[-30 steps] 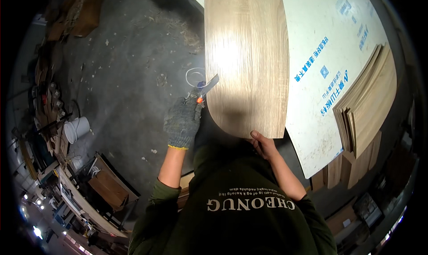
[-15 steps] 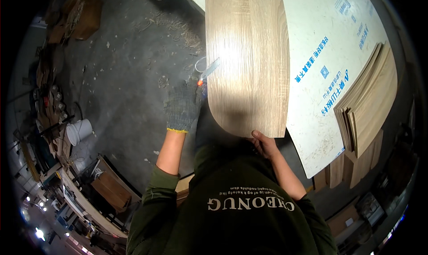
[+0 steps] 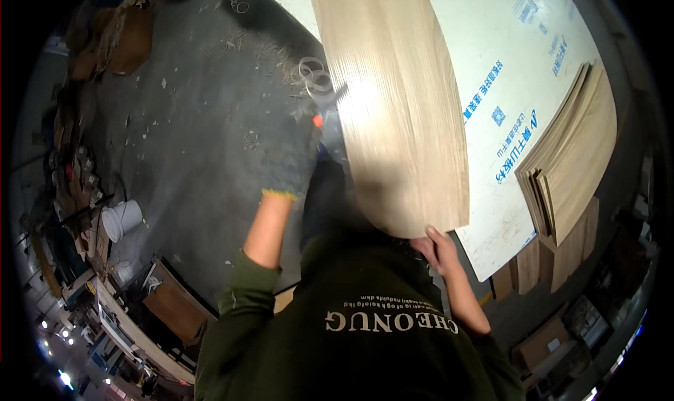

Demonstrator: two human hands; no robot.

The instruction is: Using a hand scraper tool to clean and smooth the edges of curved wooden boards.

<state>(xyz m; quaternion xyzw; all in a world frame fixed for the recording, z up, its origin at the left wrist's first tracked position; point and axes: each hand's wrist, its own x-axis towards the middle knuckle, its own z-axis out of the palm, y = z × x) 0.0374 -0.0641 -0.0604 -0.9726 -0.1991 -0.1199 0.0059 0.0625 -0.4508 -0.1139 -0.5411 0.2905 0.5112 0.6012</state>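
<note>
A wood-grain panel (image 3: pixel 400 113) with a rounded near-left corner lies partly on the white sheet and juts out toward my body. My bare right hand (image 3: pixel 440 250) grips its near edge, thumb on top and fingers underneath. My left hand (image 3: pixel 286 161), in a grey knit glove with a yellow cuff, is blurred by motion beside the panel's left edge. It is closed on a utility knife (image 3: pixel 318 121) with an orange-red part; the blade reaches the panel's left edge. A pale thin strip (image 3: pixel 315 77) curls in loops beside the blade.
The white sheet (image 3: pixel 502 85) with blue print covers the work surface. A stack of wood-grain panels (image 3: pixel 572 155) rests on its right side, with more boards (image 3: pixel 562 268) below. Curled offcuts (image 3: pixel 274 61) litter the floor. A white bucket (image 3: pixel 121 219) stands at the left.
The panel has turned, its near end shifting right and toward me, and my right hand has moved with it. The curled strip now shows more loops. The knife remains by the left edge.
</note>
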